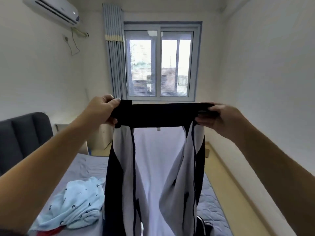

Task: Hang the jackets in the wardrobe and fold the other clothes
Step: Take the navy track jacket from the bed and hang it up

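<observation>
While both bare arms are reaching forward, the left hand [102, 109] is pinching one end of the black ribbed collar [158, 114] of a black zip-up jacket with a pale lilac lining [158, 159], thumb on top and fingers curling underneath. The right hand [219, 116] is gripping the other end, its fingers wrapping round the fabric. The collar is stretching taut and level between them, and the open jacket is hanging straight down above the blue-grey quilted bed [88, 166], hiding its middle.

A crumpled light blue garment with small dark prints [76, 203] is lying on the bed just left of the jacket, covering part of a red cloth [49, 232]. A dark grey padded headboard [23, 135] is standing at far left, with a pale wooden bedside cabinet [100, 137] beyond it. A grey pleated curtain [114, 53] is hanging beside the grey-framed sliding window [160, 63].
</observation>
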Tool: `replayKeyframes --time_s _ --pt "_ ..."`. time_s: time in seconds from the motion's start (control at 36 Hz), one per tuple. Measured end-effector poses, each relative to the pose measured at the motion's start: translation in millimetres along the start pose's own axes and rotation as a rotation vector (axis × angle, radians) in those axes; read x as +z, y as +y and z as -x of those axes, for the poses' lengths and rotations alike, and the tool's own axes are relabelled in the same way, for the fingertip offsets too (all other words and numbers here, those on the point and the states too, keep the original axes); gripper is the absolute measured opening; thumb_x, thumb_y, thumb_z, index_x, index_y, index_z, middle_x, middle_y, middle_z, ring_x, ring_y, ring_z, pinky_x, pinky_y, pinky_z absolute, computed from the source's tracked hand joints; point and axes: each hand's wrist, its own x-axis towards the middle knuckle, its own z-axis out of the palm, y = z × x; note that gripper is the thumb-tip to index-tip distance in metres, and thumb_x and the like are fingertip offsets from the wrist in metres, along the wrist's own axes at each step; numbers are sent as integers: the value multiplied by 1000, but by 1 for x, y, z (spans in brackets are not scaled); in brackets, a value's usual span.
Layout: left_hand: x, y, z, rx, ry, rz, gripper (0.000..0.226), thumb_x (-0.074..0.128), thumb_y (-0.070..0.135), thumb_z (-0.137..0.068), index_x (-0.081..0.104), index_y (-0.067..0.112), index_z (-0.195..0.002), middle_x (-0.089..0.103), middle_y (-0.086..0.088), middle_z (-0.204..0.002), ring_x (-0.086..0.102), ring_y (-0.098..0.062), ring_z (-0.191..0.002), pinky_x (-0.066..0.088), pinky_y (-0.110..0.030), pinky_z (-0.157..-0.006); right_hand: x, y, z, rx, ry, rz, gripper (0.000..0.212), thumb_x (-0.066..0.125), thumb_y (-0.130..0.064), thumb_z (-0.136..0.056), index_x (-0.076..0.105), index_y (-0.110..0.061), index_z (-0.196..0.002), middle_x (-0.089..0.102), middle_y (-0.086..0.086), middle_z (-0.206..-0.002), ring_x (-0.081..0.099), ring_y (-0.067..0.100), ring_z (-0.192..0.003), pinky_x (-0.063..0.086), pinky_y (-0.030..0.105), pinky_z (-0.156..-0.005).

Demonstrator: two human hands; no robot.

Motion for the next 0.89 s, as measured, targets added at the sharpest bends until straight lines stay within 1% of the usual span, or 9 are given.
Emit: replayKeyframes --time_s 0.14,0.25,0.47,0.56,0.61,0.69,0.75,0.81,0.89 --pt "-5 42 9 119 -5 44 22 55 16 -96 53 9 -75 51 -13 -68 51 -13 -30 48 -22 -35 9 -44 8 -143 -60 30 25 29 -2 -95 54 0 -91 70 10 -62 70 24 -57 56 28 -52" --pt "7 48 -6 50 -64 42 19 59 16 -94 53 8 -77 56 -15 -71 60 -17 -37 55 -26 -41 8 -47 -12 -126 -84 200 25 29 -2 -95 52 7 -103 72 15 -69 72 28 -64 58 31 -57" --pt "88 -63 -76 -250 -241 -199 17 55 15 -96 51 7 -82 59 -17 -88 70 -29 -65 61 -36 -61 -9 82 -115 162 -6 560 25 30 8 -93 54 0 -94 68 17 -68 69 23 -56 57 28 -53" --pt "122 -121 -89 -324 -394 -426 15 53 14 -95 57 7 -108 58 -16 -101 60 -26 -83 55 -40 -78 -22 144 -152 131 -116 726 43 33 13 -92 52 -7 -124 58 13 -116 62 24 -106 50 25 -83" --pt "141 -162 -82 -405 -561 -513 53 51 18 -96 33 13 -145 45 -12 -135 54 -21 -90 51 -34 -77 -34 185 -157 192 -246 715 63 32 16 -92 25 -11 -148 36 5 -141 41 17 -130 38 15 -91" --pt "162 -230 -45 -436 -684 -606 72 49 18 -97 5 21 -154 -5 -11 -160 56 -18 -99 41 -20 -73 -61 260 -134 347 -355 788 69 41 0 -97 9 -26 -153 28 -1 -150 47 16 -126 46 22 -92" --pt "167 -279 -8 -439 -670 -685 60 50 18 -96 23 20 -149 11 -14 -157 46 -29 -124 36 -22 -86 -83 320 -103 459 -363 782 66 44 -6 -97 15 -30 -151 35 -4 -148 44 18 -132 45 33 -98" --pt "166 -320 34 -505 -653 -662 31 51 15 -92 50 17 -124 49 -11 -128 47 -23 -116 31 -21 -82 -101 375 -62 573 -290 776 60 44 -4 -95 25 -24 -149 45 2 -143 46 16 -131 44 26 -90" --pt "166 -376 94 -641 -725 -624 35 52 10 -91 56 6 -125 57 -11 -129 53 -19 -112 35 -22 -78 -122 439 -1 753 -202 763 51 42 1 -93 37 -13 -143 56 10 -133 53 12 -113 44 18 -80"
